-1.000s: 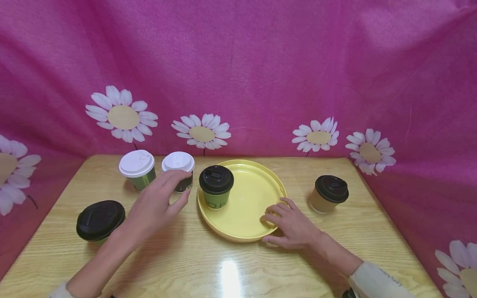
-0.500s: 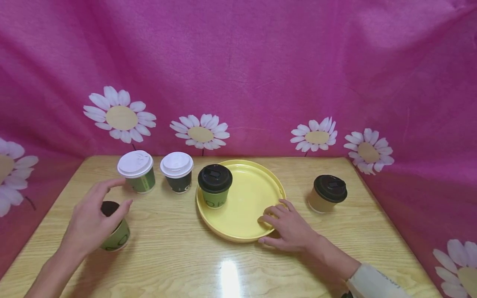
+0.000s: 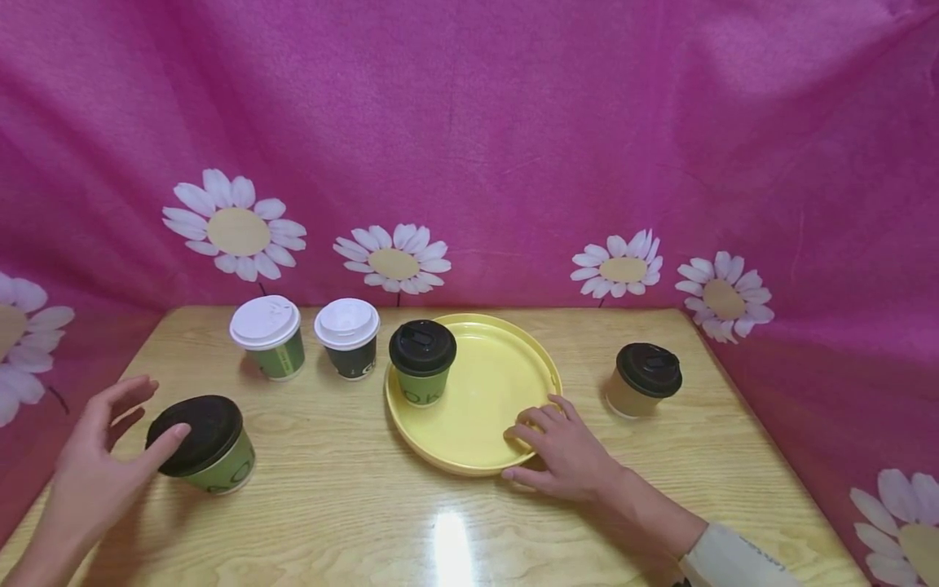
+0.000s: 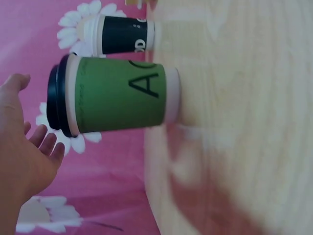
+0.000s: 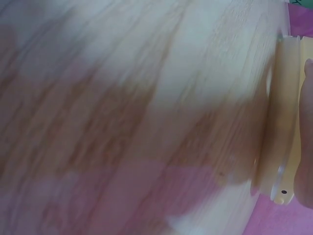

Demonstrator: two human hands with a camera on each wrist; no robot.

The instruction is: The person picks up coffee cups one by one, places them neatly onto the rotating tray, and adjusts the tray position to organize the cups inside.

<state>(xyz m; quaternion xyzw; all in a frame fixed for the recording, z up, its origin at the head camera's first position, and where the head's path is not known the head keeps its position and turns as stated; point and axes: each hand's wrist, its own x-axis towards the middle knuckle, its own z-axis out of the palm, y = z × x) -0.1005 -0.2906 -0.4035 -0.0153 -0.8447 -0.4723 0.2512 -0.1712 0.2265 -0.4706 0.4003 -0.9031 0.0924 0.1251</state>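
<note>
My left hand (image 3: 95, 469) is beside a green paper coffee cup (image 3: 223, 469) with a black lid at the table's left. In the head view its thumb overlaps the lid; the fingers reach round the far side without gripping. The left wrist view shows a gap between the hand (image 4: 29, 161) and that cup (image 4: 120, 95). My right hand (image 3: 568, 456) holds the near right rim of a round yellow tray (image 3: 491, 399), fingers over the edge and thumb outside. On the tray's left part stands another green cup (image 3: 423, 386) with a black lid.
Toward the back left stand a green cup (image 3: 282, 359) and a dark cup (image 3: 354, 359), both white-lidded. A brown cup (image 3: 629, 397) with a black lid is right of the tray. A pink flowered cloth (image 3: 499, 163) hangs behind the wooden table (image 3: 352, 522).
My left hand has moved left and toward me, from in front of the white-lidded cups to the black-lidded green cup at the left. My right hand stays at the tray's rim.
</note>
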